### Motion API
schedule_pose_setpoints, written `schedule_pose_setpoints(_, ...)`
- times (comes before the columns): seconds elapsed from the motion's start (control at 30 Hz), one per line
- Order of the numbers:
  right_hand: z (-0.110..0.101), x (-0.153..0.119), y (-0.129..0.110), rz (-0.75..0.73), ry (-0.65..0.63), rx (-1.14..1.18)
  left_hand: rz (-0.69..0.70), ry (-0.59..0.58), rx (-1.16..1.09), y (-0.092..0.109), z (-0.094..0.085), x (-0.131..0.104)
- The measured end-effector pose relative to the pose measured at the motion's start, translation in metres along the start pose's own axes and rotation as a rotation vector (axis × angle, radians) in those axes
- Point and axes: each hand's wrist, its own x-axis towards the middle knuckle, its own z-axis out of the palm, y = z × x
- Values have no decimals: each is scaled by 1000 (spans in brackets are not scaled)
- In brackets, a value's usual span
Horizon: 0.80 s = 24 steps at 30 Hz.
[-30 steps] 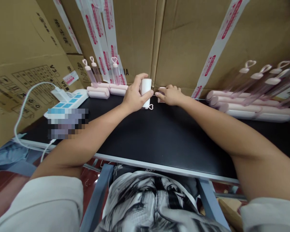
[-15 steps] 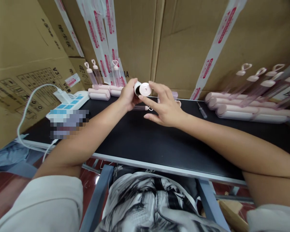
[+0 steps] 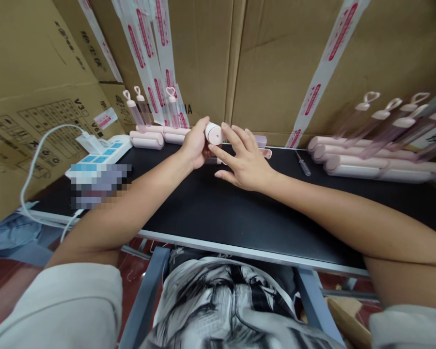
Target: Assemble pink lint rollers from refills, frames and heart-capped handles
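My left hand (image 3: 196,144) is wrapped around a pale pink and white tube (image 3: 211,129), whose near end faces me. Over that end sits a round pink end cap (image 3: 215,137) with a small hole in its middle. Fingertips of my right hand (image 3: 245,157) touch the cap's edge from above and below, while the thumb stays apart from it. Behind my right hand lie a clear lilac piece (image 3: 261,141) and a small pink part (image 3: 266,153), both partly hidden. The far part of the tube is covered by my left fingers.
A screwdriver (image 3: 303,163) lies on the black tabletop (image 3: 218,213). To the right are several pink cylindrical devices (image 3: 370,165) with clear, loop-topped tubes; more pink devices (image 3: 147,139) stand back left. A white power strip (image 3: 111,151) with a cable is left. Cardboard (image 3: 269,63) walls the back.
The end cap, earlier beside the tube's dark open end, now covers that opening. My right fingers moved slightly left with it. The view shifted a little.
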Motion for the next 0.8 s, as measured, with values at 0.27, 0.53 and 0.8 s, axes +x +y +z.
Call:
schedule_pose_setpoints(0.27, 10, -2, 9, 40, 15, 228, 93, 25, 101, 3, -8, 0)
schedule_pose_setpoints(0.53, 13, -5, 20, 120, 132, 216, 305, 9, 287, -9, -6, 8)
schedule_pose_setpoints(0.8, 11, 0, 38, 181, 196, 213, 29, 117, -101, 20, 18, -20)
